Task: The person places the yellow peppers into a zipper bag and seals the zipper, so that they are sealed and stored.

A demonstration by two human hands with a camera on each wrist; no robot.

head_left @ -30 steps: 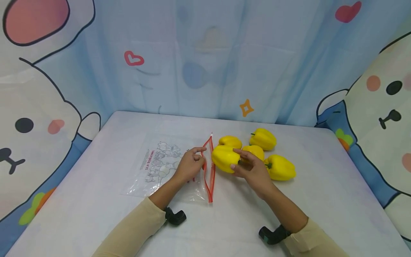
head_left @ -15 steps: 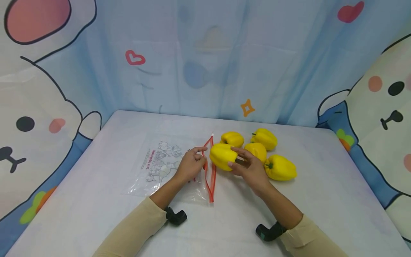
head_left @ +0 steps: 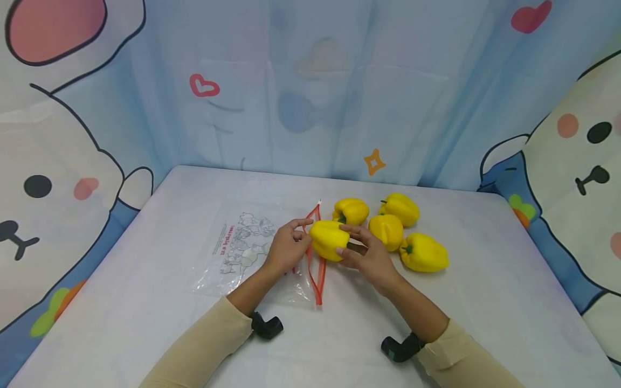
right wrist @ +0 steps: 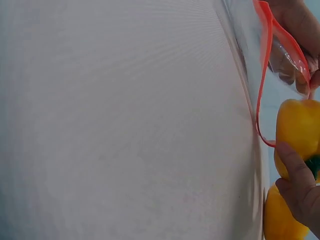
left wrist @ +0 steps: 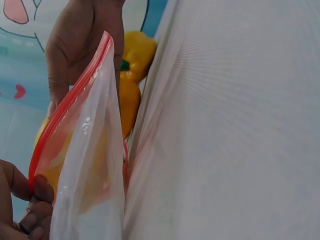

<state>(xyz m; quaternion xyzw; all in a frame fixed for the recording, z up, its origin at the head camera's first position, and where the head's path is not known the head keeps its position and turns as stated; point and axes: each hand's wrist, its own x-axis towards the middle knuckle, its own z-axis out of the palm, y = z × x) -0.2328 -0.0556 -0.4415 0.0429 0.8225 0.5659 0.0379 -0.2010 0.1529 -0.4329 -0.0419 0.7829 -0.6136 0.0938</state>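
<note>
A clear zip bag [head_left: 247,242] with a red zip edge [head_left: 320,275] and printed drawings lies on the table, its mouth spread apart toward the right. My left hand [head_left: 286,248] pinches the upper lip of that mouth; the left wrist view shows thumb and finger on the red strip. In my right hand [head_left: 371,258] is a yellow bell pepper [head_left: 328,240], gripped by its stem end between thumb and fingers. The pepper's blunt end is right at the bag's opening. In the right wrist view the held pepper [right wrist: 297,127] stands beside the red rim.
Several other yellow bell peppers lie right of the bag: one behind the held pepper [head_left: 351,210], one at the back [head_left: 400,209], one in the middle [head_left: 386,231] and one nearer [head_left: 424,253]. A white cloth covers the table [head_left: 490,302]. A patterned curtain [head_left: 310,108] hangs behind.
My right hand has carried the held pepper leftward, away from the other peppers and up to the bag's mouth. The left hand keeps its place on the red edge.
</note>
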